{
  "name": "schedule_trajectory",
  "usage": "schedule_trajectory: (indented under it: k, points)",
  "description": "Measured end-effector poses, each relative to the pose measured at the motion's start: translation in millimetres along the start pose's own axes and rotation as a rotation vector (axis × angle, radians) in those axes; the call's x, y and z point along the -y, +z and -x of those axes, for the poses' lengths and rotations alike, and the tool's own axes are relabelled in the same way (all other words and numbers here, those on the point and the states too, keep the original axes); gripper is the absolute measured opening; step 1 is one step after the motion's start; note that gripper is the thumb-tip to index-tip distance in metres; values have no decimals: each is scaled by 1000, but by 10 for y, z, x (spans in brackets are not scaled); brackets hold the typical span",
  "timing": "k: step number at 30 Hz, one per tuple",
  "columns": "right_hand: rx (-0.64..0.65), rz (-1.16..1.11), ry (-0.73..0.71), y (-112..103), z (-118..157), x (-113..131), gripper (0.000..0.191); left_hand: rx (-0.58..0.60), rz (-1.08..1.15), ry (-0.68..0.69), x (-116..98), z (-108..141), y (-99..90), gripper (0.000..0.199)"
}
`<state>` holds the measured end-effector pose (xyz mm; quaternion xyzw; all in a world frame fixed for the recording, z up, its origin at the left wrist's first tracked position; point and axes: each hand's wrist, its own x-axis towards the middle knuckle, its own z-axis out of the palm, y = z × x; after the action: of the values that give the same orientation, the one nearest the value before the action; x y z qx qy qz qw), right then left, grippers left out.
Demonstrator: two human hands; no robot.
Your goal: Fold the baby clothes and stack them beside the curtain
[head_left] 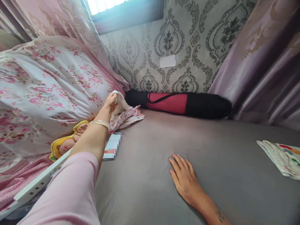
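With its arm stretched far forward, my left hand (111,102) pinches the edge of a cream cloth (121,105) and lifts it partly. Under and beside that cloth lies a crumpled pink printed cloth (123,118), close to the flower-patterned cover on the left. What kind of garment or cloth either one is, I cannot tell. My right hand (184,178) rests palm down on the grey sheet (145,175), fingers slightly spread and nothing in them. On the far right is a folded white cloth (281,157) with coloured prints.
A long black and red bag (168,103) lies along the wall. Floral bedding (58,81) rises on the left, with a yellow cartoon cushion (64,147) and a white slatted edge (39,184) beside my left arm. A white and red packet (112,147) sits near my left forearm.
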<state>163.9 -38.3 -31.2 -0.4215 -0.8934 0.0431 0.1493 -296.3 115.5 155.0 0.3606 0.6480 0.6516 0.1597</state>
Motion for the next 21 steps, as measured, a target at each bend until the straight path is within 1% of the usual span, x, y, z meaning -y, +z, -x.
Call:
schedule_trajectory:
  k: [3,4,8,11,13,16,21]
  points:
    - [11,-6,10,-15,-4,11,48,37,155,33,-211,-10,223,29]
    - [16,-8,11,-23,-5,14,48,71,199,69,-297,-2,289,31]
    - [34,-21,8,-52,-7,18,48,240,343,287,-655,76,504,35]
    - [36,-36,14,-63,-10,21,47,325,372,437,-888,183,618,41]
    - [31,-41,10,-68,-12,26,47,357,371,507,-1018,289,678,45]
    - [7,-48,5,-75,-14,41,47,409,380,564,-1176,510,759,46]
    - [-51,-81,-10,-88,-3,51,43,533,424,612,-1342,1022,917,43]
